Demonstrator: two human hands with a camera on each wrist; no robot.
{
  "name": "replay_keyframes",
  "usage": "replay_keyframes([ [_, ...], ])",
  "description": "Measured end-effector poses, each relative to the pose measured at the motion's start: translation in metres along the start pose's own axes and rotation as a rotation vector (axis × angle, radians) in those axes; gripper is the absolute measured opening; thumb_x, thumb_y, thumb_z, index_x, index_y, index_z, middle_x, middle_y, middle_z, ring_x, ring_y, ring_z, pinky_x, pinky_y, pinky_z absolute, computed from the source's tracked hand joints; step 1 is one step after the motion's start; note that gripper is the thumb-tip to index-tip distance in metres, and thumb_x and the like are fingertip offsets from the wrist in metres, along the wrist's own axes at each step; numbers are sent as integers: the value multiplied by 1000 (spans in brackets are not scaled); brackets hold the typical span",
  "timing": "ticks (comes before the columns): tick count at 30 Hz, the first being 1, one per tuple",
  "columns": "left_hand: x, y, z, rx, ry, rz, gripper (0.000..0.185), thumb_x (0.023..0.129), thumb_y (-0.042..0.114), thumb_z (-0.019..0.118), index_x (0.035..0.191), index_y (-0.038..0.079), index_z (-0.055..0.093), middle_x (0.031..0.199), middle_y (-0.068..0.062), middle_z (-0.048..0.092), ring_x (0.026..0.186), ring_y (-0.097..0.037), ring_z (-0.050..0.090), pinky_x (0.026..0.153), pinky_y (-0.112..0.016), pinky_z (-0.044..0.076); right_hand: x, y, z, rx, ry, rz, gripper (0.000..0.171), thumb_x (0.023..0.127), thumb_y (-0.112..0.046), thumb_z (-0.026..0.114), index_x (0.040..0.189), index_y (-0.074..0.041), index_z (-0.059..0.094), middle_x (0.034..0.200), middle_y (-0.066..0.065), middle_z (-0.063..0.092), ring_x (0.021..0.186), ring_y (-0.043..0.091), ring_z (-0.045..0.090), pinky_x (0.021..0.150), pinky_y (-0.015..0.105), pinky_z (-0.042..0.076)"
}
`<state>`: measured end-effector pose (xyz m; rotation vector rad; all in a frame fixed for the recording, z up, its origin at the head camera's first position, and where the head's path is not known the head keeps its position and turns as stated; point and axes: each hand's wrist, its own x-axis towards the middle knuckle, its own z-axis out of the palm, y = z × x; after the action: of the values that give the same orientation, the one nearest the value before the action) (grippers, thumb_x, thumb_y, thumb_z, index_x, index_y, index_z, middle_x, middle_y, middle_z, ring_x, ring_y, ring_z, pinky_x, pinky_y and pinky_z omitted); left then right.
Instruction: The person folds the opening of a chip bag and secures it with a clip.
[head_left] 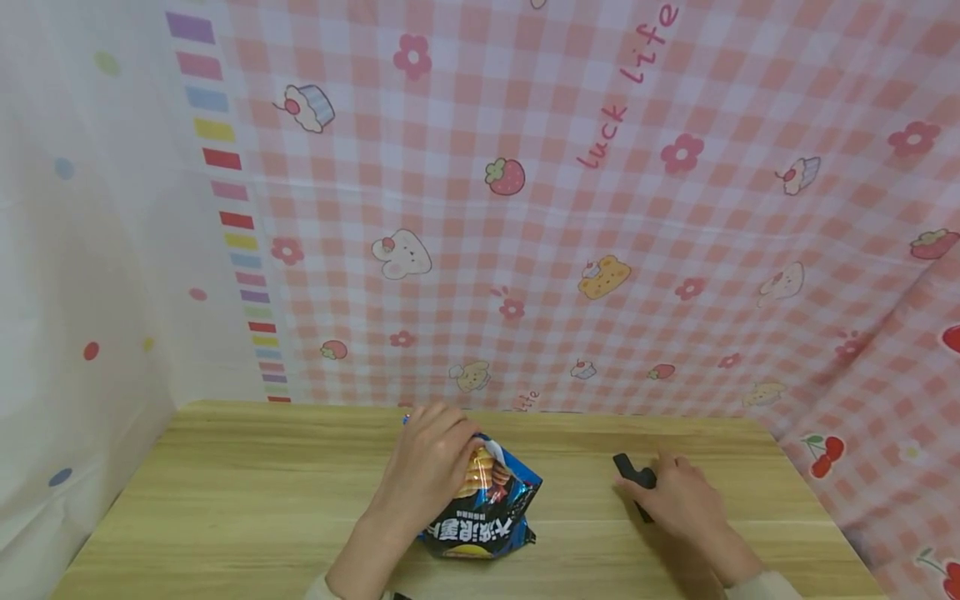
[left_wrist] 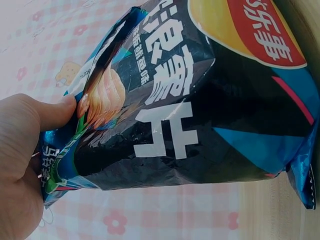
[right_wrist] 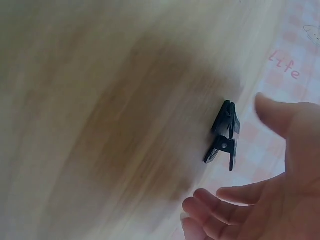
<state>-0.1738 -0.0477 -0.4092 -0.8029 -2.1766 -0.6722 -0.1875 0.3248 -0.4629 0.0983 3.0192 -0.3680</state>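
A black and blue bag of potato chips [head_left: 486,500] stands on the wooden table, its printing upside down in the head view. My left hand [head_left: 427,458] grips its far end, and the left wrist view shows the thumb [left_wrist: 57,112] pressed on the crumpled edge of the bag [left_wrist: 175,115]. To the right, my right hand [head_left: 681,500] is beside a black spring clip [head_left: 635,473]. In the right wrist view the clip [right_wrist: 225,135] sits between the spread thumb and the other fingers [right_wrist: 220,207], apart from them.
The light wooden table [head_left: 285,467] ends at a pink checked cloth [head_left: 450,317] at the back. A white dotted cloth [head_left: 82,275] hangs on the left, and more checked cloth with cherries [head_left: 900,417] on the right. A small dark object [head_left: 401,596] shows at the bottom edge by the left wrist.
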Motion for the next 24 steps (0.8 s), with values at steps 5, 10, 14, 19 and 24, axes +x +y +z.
replay_keyframes([
  [5,1,1,0,-2,-3,-4,16,81,5,90,91,8,78,85,3,69,84,-15,60,75,-31,46,0,1,1,29,-31,14,85,92,-64,70,123,15,61,99,24,63,72,30,59,53,38,46],
  [10,1,1,0,-1,-4,1,16,81,5,90,91,8,78,85,3,69,84,-16,60,76,-31,47,-1,0,3,51,-19,15,46,95,-46,75,86,-2,64,73,7,55,56,20,49,48,30,38],
  [14,1,1,0,-5,-3,-1,15,81,4,89,91,8,78,85,3,69,83,-16,59,76,-31,47,0,-2,2,64,0,13,41,94,-39,78,84,-2,63,68,4,55,56,18,49,49,30,37],
  [19,0,1,0,-5,-4,-4,14,82,5,89,91,8,78,85,3,69,83,-15,59,75,-31,46,2,-5,0,69,39,-8,48,92,-31,81,104,12,63,83,14,68,69,23,60,58,38,50],
  [24,0,1,0,-8,-6,-7,14,82,5,89,91,7,79,85,3,69,83,-15,59,74,-31,45,2,-8,-1,97,87,-33,50,90,-23,82,115,16,63,101,30,72,89,39,72,73,54,58],
])
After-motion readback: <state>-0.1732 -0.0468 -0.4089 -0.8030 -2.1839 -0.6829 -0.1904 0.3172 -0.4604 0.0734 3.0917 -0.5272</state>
